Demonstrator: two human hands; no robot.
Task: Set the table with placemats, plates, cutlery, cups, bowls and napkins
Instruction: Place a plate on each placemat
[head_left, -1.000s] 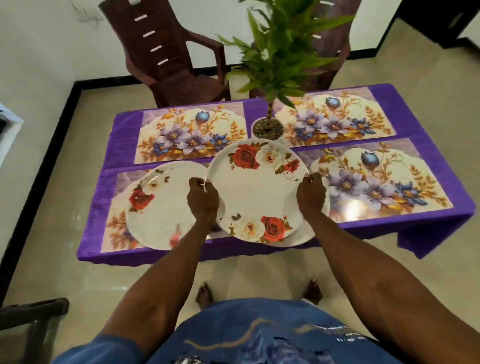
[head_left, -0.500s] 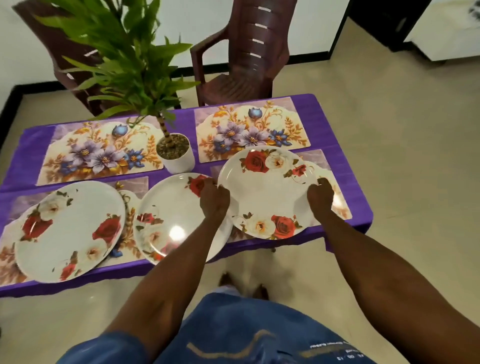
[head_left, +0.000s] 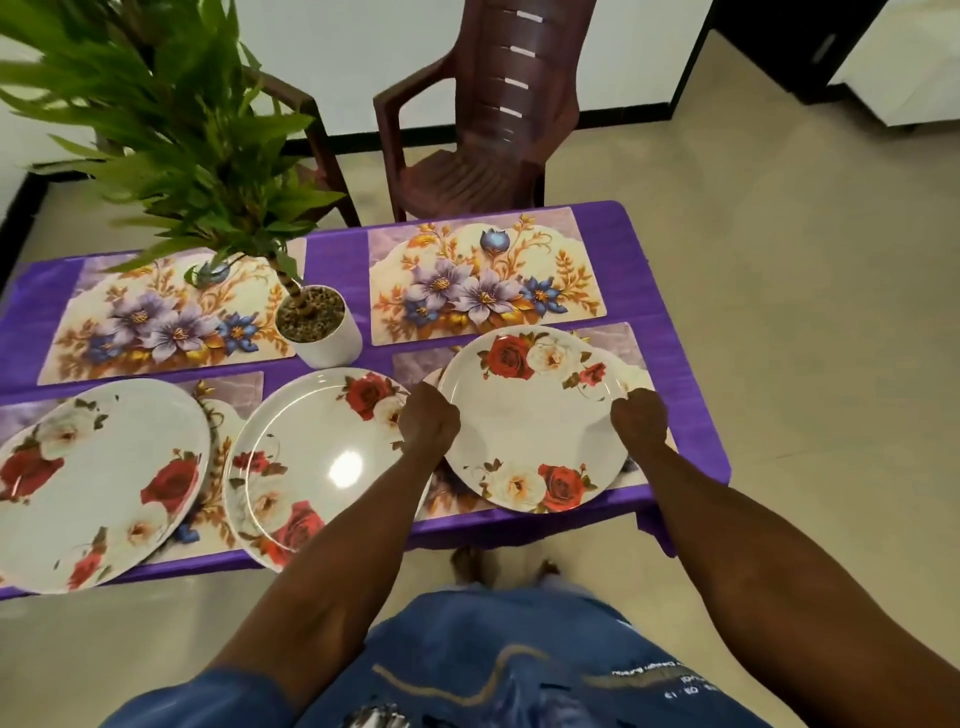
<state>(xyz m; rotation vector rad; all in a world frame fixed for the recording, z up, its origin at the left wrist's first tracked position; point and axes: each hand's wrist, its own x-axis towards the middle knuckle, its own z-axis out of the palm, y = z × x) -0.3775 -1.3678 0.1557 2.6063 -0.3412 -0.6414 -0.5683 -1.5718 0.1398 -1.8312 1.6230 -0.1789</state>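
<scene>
Left hand (head_left: 428, 423): fingers curled over the left rim of the right plate (head_left: 532, 418), gripping it.
Right hand (head_left: 640, 421): fingers curled on the same plate's right rim, gripping it.
Right plate: round, so no long axis; white with roses, the larger red rose at its far edge; lies over the near-right placemat (head_left: 618, 343); whether it rests on the mat or is just above it cannot be told.
Middle plate (head_left: 311, 467): near edge of the counter (head_left: 670, 322), between the two near mats, its near rim overhanging the edge.
Left plate (head_left: 98, 483): on the near-left placemat (head_left: 228, 389).
Far placemats: left (head_left: 156, 322) and right (head_left: 483, 280), floral, bare.
Plant (head_left: 317, 327): white pot, centre of the counter.
Counter: purple cloth.
Room: beige tiled floor, white wall with dark skirting, brown chair (head_left: 483, 124) at the far side, a second chair behind the plant.
Change from half a second ago: hands grip the plate as before, at the same mat; the view is nearly the same.
</scene>
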